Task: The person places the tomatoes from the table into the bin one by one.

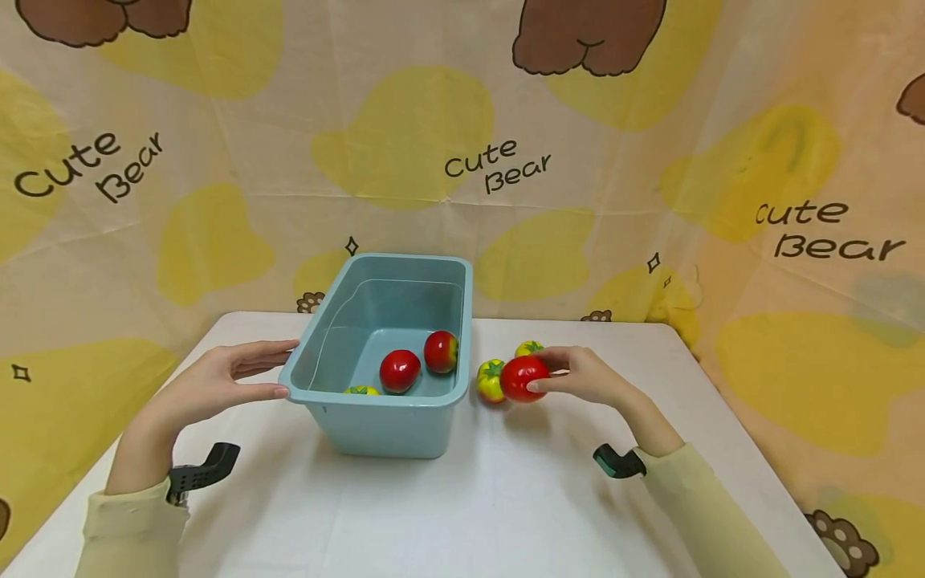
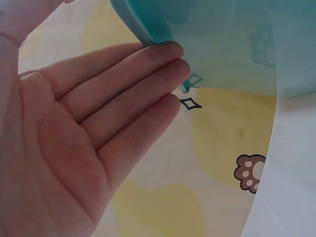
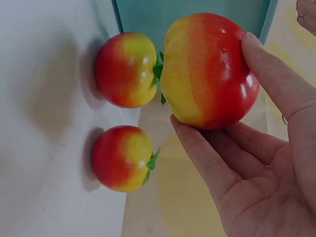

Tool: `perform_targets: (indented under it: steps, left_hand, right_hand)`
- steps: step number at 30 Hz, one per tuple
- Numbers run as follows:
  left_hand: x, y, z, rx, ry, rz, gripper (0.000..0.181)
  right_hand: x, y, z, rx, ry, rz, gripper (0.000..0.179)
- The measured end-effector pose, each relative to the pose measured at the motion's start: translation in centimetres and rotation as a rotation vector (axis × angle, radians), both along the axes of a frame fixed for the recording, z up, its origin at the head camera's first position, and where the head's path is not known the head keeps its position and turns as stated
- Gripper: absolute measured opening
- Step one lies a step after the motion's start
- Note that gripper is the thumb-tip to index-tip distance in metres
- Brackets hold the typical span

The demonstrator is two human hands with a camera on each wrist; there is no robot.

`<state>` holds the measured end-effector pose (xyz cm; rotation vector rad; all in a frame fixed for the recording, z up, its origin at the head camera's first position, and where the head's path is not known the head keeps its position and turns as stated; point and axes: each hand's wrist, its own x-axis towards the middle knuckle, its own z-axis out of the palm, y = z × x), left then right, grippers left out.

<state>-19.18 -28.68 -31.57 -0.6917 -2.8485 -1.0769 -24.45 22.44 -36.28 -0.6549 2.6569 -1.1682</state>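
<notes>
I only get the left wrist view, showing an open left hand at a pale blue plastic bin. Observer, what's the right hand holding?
Observer: The right hand grips a glossy, round red-and-yellow fruit.
Operator: Does anything show inside the bin?
Observer: In the head view, three round fruits show in the bin, one only partly.
Operator: And outside it, apart from the held one?
Observer: Two more red-and-yellow fruits with green leafy tops rest on the white tabletop.

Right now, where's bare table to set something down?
Free: white table in front of the light-blue bin, between the sleeves; also between right hand and table's right edge. Crowded: right of the bin, two tomatoes plus held tomato; left rim, left hand.
</notes>
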Motion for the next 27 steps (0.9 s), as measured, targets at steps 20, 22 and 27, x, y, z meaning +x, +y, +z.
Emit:
perform_targets:
  steps: [20, 22, 27]
  left_hand:
    - [0.0, 0.1, 0.1, -0.003, -0.004, 0.001, 0.061]
    - [0.0, 0.1, 0.1, -0.001, -0.006, 0.000, 0.061]
    - [0.0, 0.1, 0.2, 0.005, -0.006, -0.006, 0.061]
  right_hand:
    - [-0.3, 0.0, 2.4, 0.032, 0.062, -0.002, 0.054]
    - [-0.3, 0.0, 2.6, 0.037, 0.068, -0.001, 0.054]
    - [-0.4, 0.0, 3.2, 0.039, 0.074, 0.006, 0.055]
